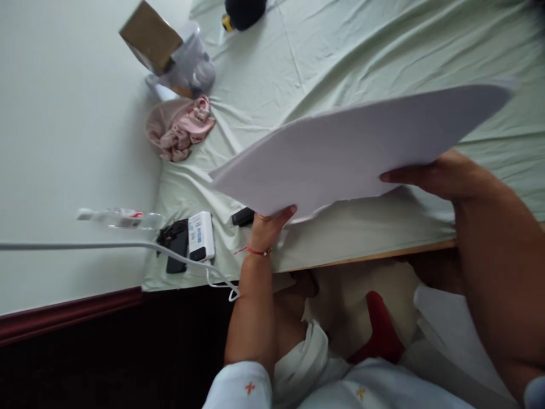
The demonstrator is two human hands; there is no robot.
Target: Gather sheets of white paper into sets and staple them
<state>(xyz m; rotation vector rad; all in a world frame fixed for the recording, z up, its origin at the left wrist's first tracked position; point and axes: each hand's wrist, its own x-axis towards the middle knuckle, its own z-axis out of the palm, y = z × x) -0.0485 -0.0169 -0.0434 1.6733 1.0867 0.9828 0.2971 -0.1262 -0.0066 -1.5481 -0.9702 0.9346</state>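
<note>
A large white sheet (340, 147), like thick paper or layered sheets, is held up at a tilt over the cloth-covered surface. My left hand (272, 223), with a red string at its wrist, grips the near left edge, thumb on top. Farther right, my right hand (443, 175) clasps the near edge, its thumb lying along the upper face. The other fingers of both hands are hidden beneath the sheet. Just left of my left hand lies a small black object (242, 217), partly covered.
Pale green cloth (255, 85) covers the surface. At left are a white device (201, 236), a dark phone (177, 250), a clear bottle (123, 218) and a white cable (128, 246). Beyond them sit pink fabric (183, 130), a brown box (151, 37) and a dark round item (244, 12).
</note>
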